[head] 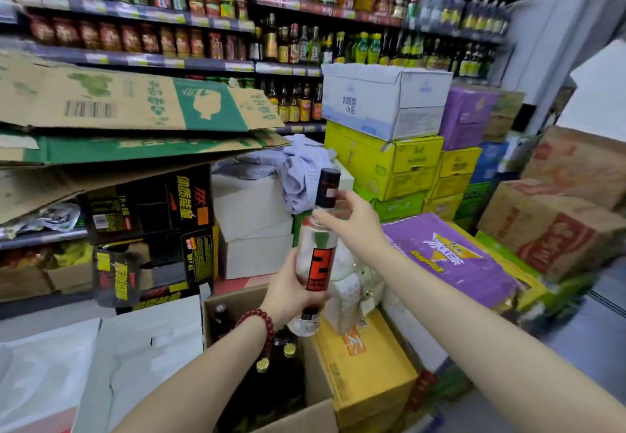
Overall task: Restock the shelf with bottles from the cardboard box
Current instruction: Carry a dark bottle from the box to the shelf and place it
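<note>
Clear glass bottle [313, 256] stays safest if I keep my left hand [288, 292] clenched round its body and my right hand [352, 217] pinching its neck while lifting toward the shelf [216, 65].

My left hand [288, 292] covers the lower part of the bottle [316, 253], so I can't read all of its red and black label. The cardboard box [325, 412] runs off the bottom edge, and the dark bottles inside it [274, 375] sit in shadow, their labels unreadable. The jars on the shelf [135, 60] are too blurred to make out.
</note>
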The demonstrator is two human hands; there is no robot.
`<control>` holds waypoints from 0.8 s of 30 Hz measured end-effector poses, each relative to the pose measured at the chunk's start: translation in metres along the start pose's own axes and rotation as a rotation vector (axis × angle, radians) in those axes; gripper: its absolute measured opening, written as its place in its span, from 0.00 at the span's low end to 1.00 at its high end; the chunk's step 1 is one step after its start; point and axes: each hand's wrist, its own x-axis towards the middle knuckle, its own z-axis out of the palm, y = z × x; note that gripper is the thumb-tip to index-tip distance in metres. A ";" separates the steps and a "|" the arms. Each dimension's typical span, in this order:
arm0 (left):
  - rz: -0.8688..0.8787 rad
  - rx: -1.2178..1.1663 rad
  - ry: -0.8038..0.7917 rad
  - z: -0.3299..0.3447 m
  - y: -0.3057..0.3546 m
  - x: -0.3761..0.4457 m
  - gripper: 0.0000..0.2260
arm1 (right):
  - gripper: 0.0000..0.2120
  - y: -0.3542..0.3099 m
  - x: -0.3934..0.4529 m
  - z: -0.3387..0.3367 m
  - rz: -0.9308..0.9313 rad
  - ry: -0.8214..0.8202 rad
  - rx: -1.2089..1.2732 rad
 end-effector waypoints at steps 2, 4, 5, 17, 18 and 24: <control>0.034 -0.051 -0.056 0.013 0.011 -0.001 0.34 | 0.15 0.007 -0.015 -0.014 0.056 -0.037 0.057; 0.069 -0.107 -0.119 0.029 0.023 -0.004 0.34 | 0.16 0.012 -0.031 -0.028 0.109 -0.011 0.119; 0.091 -0.139 -0.159 0.037 0.028 -0.006 0.34 | 0.18 0.014 -0.039 -0.036 0.128 0.006 0.124; 0.280 -0.208 -0.832 0.120 0.054 -0.093 0.36 | 0.22 -0.015 -0.210 -0.091 0.329 0.580 -0.081; 0.292 -0.210 -0.893 0.125 0.056 -0.108 0.35 | 0.23 -0.021 -0.229 -0.092 0.360 0.626 -0.097; 0.338 -0.232 -1.215 0.141 0.078 -0.211 0.29 | 0.20 -0.066 -0.346 -0.098 0.477 0.895 -0.200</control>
